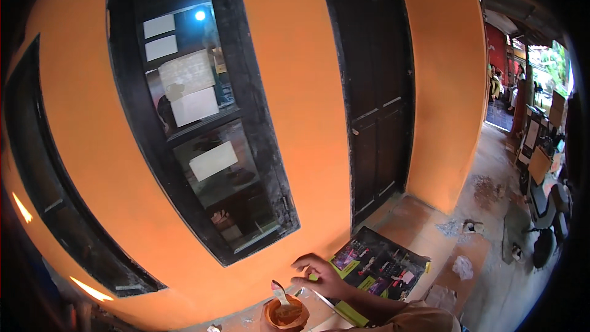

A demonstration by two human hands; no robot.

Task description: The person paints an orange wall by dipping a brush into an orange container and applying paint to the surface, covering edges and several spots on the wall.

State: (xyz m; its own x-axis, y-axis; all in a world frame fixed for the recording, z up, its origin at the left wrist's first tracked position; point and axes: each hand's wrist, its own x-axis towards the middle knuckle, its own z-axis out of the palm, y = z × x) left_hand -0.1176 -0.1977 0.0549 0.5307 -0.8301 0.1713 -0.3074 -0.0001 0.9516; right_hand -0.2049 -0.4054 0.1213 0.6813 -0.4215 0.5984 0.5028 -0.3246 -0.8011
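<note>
My right hand [319,276] reaches in from the lower right, in front of the orange wall [301,147]. Its fingers are bent but apart, and I see nothing between them. Just below and to the left of it is an orange-stained, round container [286,320], cut off by the lower edge. A paintbrush [280,293] leans inside, its pale handle sticking up over the rim. The hand is near the handle but apart from it. My left hand does not show.
A dark window frame [261,117] and a closed dark door [378,86] are set in the wall. A black printed sheet [399,258] covers floor below the door. Crumpled plastic [463,267], rubble [452,227] and a motorbike [544,209] are to the right.
</note>
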